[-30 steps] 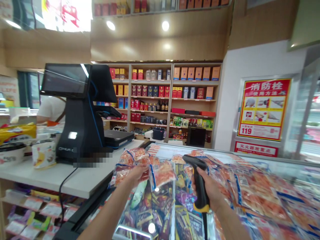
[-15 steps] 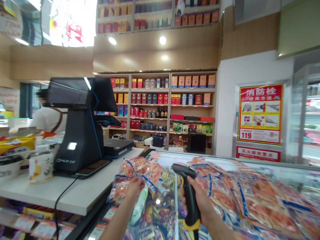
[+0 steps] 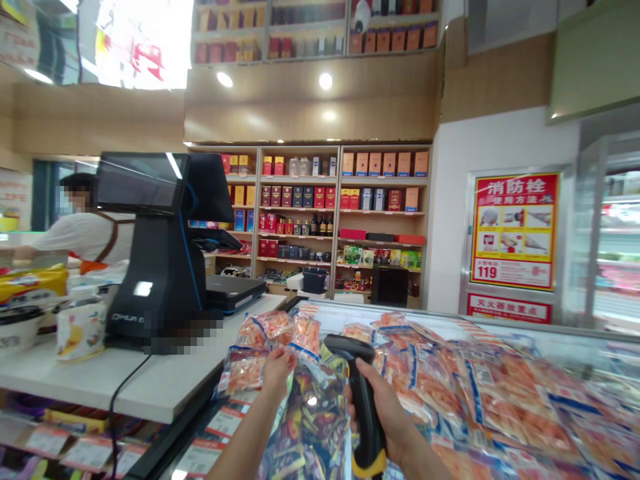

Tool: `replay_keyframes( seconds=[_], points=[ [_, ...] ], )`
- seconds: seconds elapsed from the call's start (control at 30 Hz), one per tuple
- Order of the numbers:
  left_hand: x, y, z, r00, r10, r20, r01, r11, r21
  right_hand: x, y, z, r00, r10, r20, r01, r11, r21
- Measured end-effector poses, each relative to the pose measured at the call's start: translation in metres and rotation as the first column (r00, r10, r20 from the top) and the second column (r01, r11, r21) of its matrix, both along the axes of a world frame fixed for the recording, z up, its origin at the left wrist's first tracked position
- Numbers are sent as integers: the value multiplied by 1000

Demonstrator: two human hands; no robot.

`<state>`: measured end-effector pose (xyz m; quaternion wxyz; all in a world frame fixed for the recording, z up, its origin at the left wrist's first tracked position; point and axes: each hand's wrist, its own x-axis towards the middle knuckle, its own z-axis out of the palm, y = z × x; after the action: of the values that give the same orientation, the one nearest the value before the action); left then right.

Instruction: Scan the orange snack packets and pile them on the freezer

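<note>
My right hand (image 3: 376,407) is wrapped round the handle of a black and yellow barcode scanner (image 3: 364,393), whose head points forward and left over the packets. My left hand (image 3: 278,371) has its fingers pinched together at the lower corner of a clear plastic food packet (image 3: 306,331) with orange-pink contents and blue trim. The fingertips partly hide the contact. More such packets (image 3: 247,371) lie just left of and behind this hand. Beneath both hands is a heap of small dark wrapped snacks (image 3: 313,417) in a glass-walled case.
Many similar orange packets (image 3: 500,380) cover the case on the right. On the left, a white counter (image 3: 165,387) bears a black checkout terminal (image 3: 165,280), a paper cup (image 3: 80,331) and a trailing cable (image 3: 117,393). A person (image 3: 95,227) stands beyond it. Stocked shelves (image 3: 300,213) line the back wall.
The scanner in my right hand has moved left and slightly down. My left hand has shifted slightly right, and the packet by its fingers has turned more upright.
</note>
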<state>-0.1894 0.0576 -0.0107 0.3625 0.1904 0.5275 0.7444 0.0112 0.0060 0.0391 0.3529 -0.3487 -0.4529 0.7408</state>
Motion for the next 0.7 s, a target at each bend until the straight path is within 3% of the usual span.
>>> replay_keyframes(
  seconds=[0.37, 0.7],
  points=[
    [-1, -5, 0, 990, 39, -135, -53, 993, -104, -11, -13, 7, 1000, -10, -15, 10, 1000, 0],
    [-2, -10, -4, 953, -118, -278, 24, 948, -318, -13, -4, -6, 999, -49, 16, 50, 998, -33]
  ],
)
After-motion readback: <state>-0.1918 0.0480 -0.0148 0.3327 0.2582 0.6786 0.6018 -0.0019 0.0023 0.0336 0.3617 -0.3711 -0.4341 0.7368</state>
